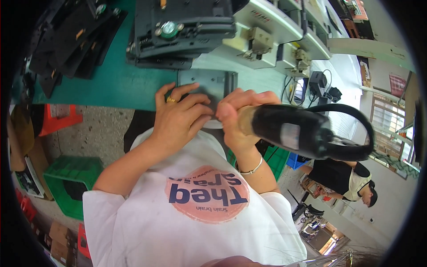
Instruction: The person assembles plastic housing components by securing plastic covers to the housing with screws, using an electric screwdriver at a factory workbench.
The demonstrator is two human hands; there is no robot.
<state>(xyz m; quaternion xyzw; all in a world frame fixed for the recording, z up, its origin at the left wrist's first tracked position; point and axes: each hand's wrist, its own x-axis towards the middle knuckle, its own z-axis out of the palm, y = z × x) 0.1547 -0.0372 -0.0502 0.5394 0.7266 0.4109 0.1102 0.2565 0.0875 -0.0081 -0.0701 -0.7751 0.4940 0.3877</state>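
My right hand [240, 118] is wrapped round the front end of a black electric screwdriver [289, 131]; its thick black cable loops at the back end. The tool's tip is hidden behind my fingers. A flat grey panel [207, 82] with small dark holes lies at the table's near edge. My left hand [184, 111], with a gold ring, rests at the panel's near left corner. Its fingers are bent and apart, and I see nothing held in them. Just beyond the panel stands a stack of black plastic housings [182, 38], with a round green-rimmed part on one.
More black housings [75, 40] are piled on the green tabletop [102, 91] at the far left. Pale machines with metal clamps [258, 42] stand at the far right. A green crate [69, 182] is on the floor at left. Another person [340, 178] is at right.
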